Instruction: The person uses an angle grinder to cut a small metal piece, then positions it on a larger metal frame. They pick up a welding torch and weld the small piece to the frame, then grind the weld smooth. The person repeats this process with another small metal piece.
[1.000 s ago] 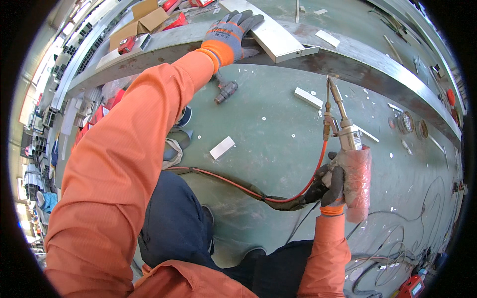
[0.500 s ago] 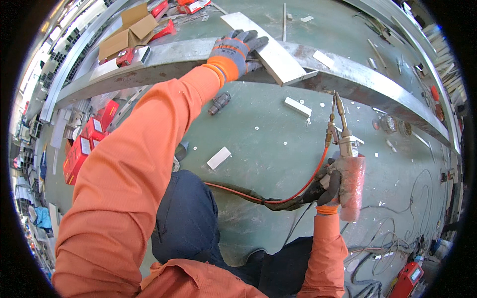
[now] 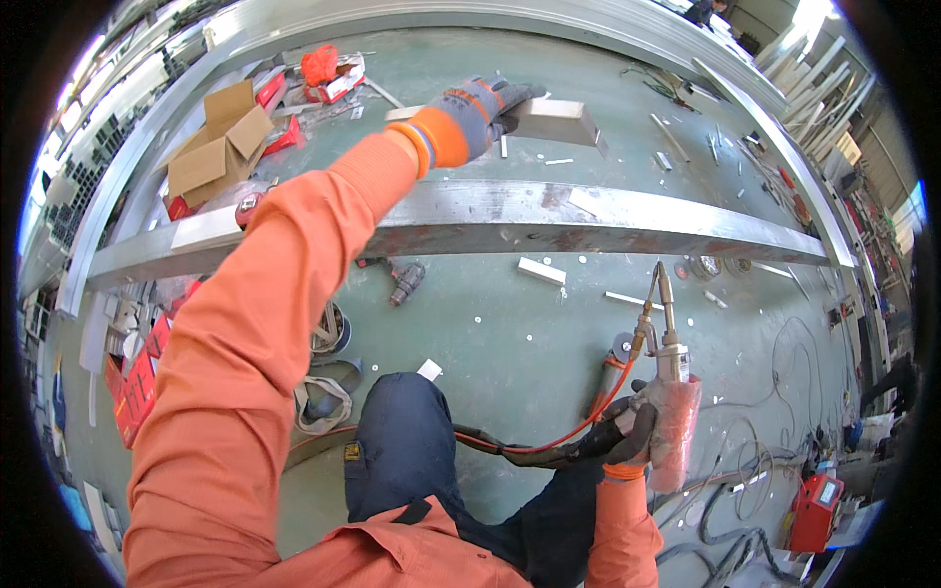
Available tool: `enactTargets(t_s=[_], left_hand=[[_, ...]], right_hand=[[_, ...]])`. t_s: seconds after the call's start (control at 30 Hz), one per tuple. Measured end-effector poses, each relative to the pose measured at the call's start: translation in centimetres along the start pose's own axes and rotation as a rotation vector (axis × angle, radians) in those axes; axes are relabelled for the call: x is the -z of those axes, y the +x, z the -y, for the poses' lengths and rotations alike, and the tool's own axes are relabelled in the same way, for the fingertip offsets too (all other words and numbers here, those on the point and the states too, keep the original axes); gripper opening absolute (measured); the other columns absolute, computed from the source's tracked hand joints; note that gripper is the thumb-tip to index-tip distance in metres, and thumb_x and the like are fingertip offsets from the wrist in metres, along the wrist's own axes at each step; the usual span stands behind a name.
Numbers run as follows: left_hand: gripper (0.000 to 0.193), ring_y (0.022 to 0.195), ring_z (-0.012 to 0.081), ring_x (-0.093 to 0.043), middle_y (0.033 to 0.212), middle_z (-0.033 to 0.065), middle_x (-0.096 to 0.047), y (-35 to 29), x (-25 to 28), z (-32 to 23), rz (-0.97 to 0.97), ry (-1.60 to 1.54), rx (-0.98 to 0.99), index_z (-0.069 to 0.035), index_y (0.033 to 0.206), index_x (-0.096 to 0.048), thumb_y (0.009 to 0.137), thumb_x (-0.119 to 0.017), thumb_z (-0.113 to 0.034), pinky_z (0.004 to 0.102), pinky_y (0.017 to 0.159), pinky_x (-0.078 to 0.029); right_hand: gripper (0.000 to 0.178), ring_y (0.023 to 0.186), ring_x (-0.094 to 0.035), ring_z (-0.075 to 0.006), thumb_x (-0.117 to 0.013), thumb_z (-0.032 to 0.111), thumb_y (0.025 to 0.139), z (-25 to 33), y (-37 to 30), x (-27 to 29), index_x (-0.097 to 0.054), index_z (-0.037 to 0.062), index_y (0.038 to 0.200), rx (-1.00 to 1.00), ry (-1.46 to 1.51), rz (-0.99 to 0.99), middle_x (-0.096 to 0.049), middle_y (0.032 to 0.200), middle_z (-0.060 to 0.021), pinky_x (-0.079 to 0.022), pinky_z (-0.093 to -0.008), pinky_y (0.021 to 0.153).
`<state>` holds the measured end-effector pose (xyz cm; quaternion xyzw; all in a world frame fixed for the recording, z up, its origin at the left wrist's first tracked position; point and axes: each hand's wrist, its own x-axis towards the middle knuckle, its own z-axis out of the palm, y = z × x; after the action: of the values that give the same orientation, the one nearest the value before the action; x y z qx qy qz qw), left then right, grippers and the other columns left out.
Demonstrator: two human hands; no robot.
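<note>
My left hand (image 3: 477, 116), in a grey and orange glove, grips a short silver metal bar (image 3: 561, 121). It holds the bar above and beyond a long metal beam (image 3: 470, 205) that crosses in front of me. At the lower right, my gloved right hand (image 3: 632, 431) is wrapped round a welding gun (image 3: 673, 431). The gun has a red-wrapped body and a slim metal nozzle pointing away from me. A thin red hose (image 3: 578, 428) joins a brass fitting beside the nozzle. A small pale plate (image 3: 585, 202) lies on the beam.
A power drill (image 3: 405, 282) and a white block (image 3: 541, 270) lie on the green floor below the beam. An open cardboard box (image 3: 220, 147) stands at the far left. Cables (image 3: 735, 534) curl near a red machine (image 3: 814, 512) at the lower right.
My left hand has raised the metal bar off the beam and turned it nearly level. The view has shifted, and my right hand with the welding gun sits lower in it.
</note>
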<state>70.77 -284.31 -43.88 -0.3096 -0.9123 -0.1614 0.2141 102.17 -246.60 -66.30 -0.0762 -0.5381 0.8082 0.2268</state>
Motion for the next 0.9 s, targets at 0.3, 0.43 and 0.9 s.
enactTargets(t_s=[0.3, 0.43, 0.9], left_hand=[[0.053, 0.112, 0.0462, -0.070, 0.120, 0.0290, -0.074, 0.8, -7.3, 0.1, 0.480, -0.076, 0.193, -0.010, 0.147, -0.062, 0.101, -0.063, -0.035, 0.0489, 0.098, -0.054], [0.051, 0.120, 0.0469, -0.066, 0.126, 0.0284, -0.072, -0.9, -11.4, 0.8, 0.599, 0.019, 0.327, -0.010, 0.146, -0.064, 0.102, -0.061, -0.035, 0.0507, 0.105, -0.051], [0.058, 0.137, 0.0413, -0.055, 0.148, 0.0176, -0.058, -3.8, -12.3, -2.1, 0.187, 0.262, 0.410, -0.028, 0.152, -0.056, 0.098, -0.068, -0.045, 0.0543, 0.118, -0.041]], right_hand=[[0.057, 0.072, -0.067, -0.0271, -0.064, 0.041, 0.103, 4.0, -0.8, -2.8, -0.054, -0.0039, 0.135, -0.028, -0.066, 0.004, -0.065, 0.101, -0.0151, -0.056, -0.0369, 0.063], [0.067, 0.077, -0.069, -0.0264, -0.066, 0.048, 0.099, 3.1, -1.8, -0.6, -0.053, -0.0046, 0.138, -0.057, -0.155, -0.035, -0.066, 0.112, -0.0169, -0.058, -0.0357, 0.063], [0.046, 0.081, -0.064, -0.0209, -0.064, 0.029, 0.101, -1.8, 5.5, 0.8, -0.056, -0.0042, 0.133, -0.215, -0.166, 0.113, -0.064, 0.095, -0.0106, -0.052, -0.0328, 0.069]])
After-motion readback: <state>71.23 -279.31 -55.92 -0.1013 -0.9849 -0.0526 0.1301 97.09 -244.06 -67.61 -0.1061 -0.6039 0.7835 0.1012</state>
